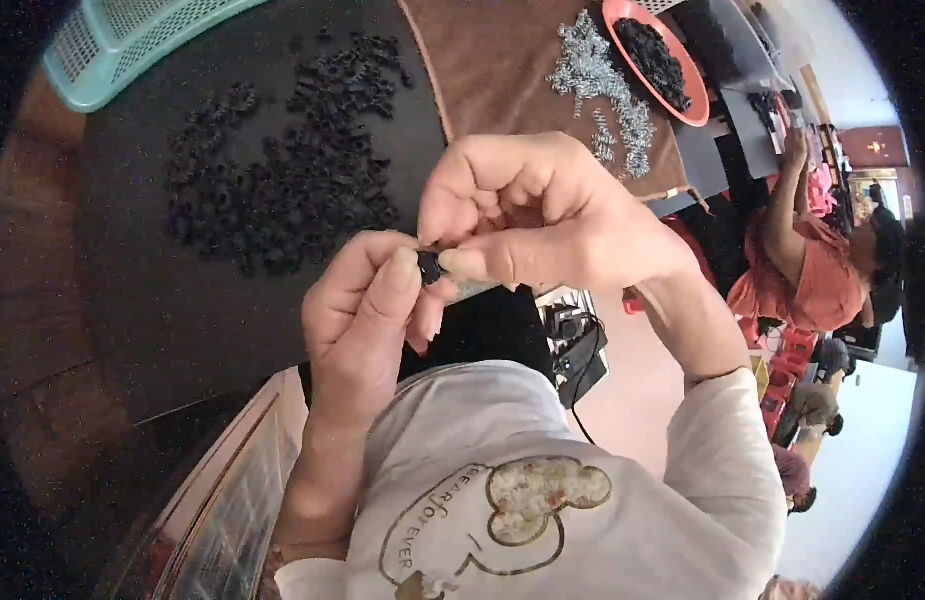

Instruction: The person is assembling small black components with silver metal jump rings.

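Between my two hands, above the table's near edge, is a small black part (430, 267), too small to name its kind. My left hand (358, 300) is closed in a pinch, with thumb and fingers gripping the part. From the other side my right hand (553, 205) presses its thumb tip against the part, its forefinger tip just above and its other fingers curled. A loose pile of many small black pieces (283, 200) lies on the dark mat beyond my left hand. Small metal springs (588, 65) are heaped on a brown cloth beyond my right hand.
An orange-red bowl (695, 112) of black pieces stands beside the springs. At the far left is a teal plastic basket (88, 95). The brown cloth (493, 70) adjoins the dark mat (133, 300). A person in an orange-red top (823, 270) and others are off to the right.
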A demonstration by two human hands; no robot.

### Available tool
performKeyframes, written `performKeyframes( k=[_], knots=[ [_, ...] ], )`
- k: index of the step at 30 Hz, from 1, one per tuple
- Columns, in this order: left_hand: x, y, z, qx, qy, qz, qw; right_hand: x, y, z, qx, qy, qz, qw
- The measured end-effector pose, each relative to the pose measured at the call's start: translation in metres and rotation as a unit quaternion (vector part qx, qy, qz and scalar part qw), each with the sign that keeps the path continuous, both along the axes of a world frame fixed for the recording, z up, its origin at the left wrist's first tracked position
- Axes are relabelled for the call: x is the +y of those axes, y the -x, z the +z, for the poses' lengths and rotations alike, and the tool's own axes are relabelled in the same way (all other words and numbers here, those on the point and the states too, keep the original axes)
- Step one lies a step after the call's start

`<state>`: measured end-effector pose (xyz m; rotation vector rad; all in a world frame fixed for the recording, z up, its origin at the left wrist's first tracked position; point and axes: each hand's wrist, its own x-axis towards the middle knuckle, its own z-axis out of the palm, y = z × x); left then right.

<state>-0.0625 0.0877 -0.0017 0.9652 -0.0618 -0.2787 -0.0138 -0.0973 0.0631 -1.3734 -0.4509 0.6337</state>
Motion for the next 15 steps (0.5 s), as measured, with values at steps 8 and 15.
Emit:
performKeyframes(
  k=[8, 15],
  knots=[
    [0.003, -0.005, 0.003, -0.003, -0.028, -0.055, 0.998, -0.003, 0.002, -0.003, 0.047, 0.001, 0.006, 0.999],
    [-0.003, -0.001, 0.006, -0.008, -0.06, -0.014, 0.998, -0.001, 0.012, -0.006, -0.011, 0.016, -0.035, 0.999]
  ],
)
